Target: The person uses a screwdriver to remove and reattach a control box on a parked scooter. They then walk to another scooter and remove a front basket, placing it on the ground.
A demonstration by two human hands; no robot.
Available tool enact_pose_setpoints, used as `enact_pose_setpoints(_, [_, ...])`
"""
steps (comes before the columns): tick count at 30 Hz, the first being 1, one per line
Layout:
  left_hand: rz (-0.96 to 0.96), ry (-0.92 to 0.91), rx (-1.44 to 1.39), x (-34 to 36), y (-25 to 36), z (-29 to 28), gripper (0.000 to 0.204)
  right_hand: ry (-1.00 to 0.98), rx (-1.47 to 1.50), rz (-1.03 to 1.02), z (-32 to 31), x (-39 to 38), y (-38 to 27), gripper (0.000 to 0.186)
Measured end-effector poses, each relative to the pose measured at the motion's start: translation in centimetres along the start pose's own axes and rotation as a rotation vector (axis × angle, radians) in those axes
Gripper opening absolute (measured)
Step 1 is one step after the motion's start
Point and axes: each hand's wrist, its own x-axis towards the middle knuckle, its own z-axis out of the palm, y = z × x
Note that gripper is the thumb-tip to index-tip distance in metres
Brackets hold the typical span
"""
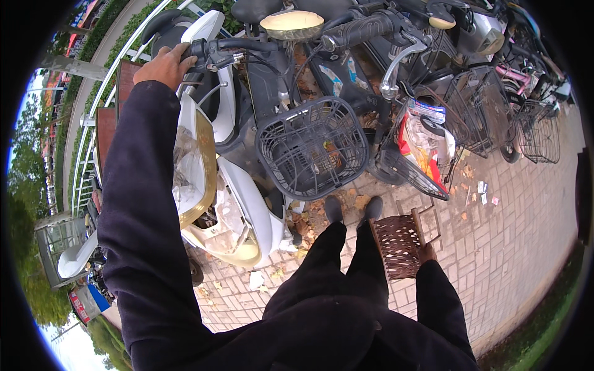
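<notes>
My left hand [162, 67] reaches far forward and closes round the outer end of a black scooter handlebar [247, 44]. Below that handlebar sits a black plastic front basket [312, 148] with fallen leaves in it. Low at my right side, my right hand [427, 252] grips the edge of what looks like a folding stool [399, 244], with a brown woven seat and thin metal legs. It hangs beside my right leg, above the paving. My right fingers are partly hidden by the stool's edge.
A white and gold scooter [247, 213] with a broken front stands close on the left. More bikes with wire baskets [473, 111] crowd the right. One basket holds red and white packaging [427, 142]. A white railing [86, 123] runs along the left; leaves and scraps litter the brick paving [495, 229].
</notes>
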Motion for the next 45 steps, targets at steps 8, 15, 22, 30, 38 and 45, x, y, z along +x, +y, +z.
enact_pose_setpoints(8, [-0.004, 0.057, 0.004, 0.0, -0.4, 0.8, 0.048, -0.044, -0.075, 0.019, 0.1, 3.0, -0.3, 0.053])
enact_pose_setpoints(15, [0.003, -0.059, -0.076, 0.6, -1.1, 0.2, 0.050, -0.100, -0.142, -0.188, 6.2, 9.0, -3.4, 0.041])
enact_pose_setpoints(22, [0.011, -0.099, -0.166, 0.8, -1.7, -0.6, 0.052, -0.179, -0.144, -0.333, 11.5, 12.5, -7.6, 0.033])
enact_pose_setpoints(30, [0.001, -0.137, -0.294, 1.2, -1.4, -1.0, 0.055, -0.320, -0.312, -0.465, 14.7, 14.8, -8.6, 0.042])
enact_pose_setpoints(38, [-0.008, -0.107, -0.261, 0.4, -0.1, -1.6, 0.054, -0.410, -0.485, -0.584, 14.7, 12.6, -8.8, 0.044])
enact_pose_setpoints(45, [-0.028, -0.070, -0.395, 4.4, -8.8, 3.5, 0.058, -0.246, -0.530, -0.817, 20.0, 9.4, -10.0, 0.019])
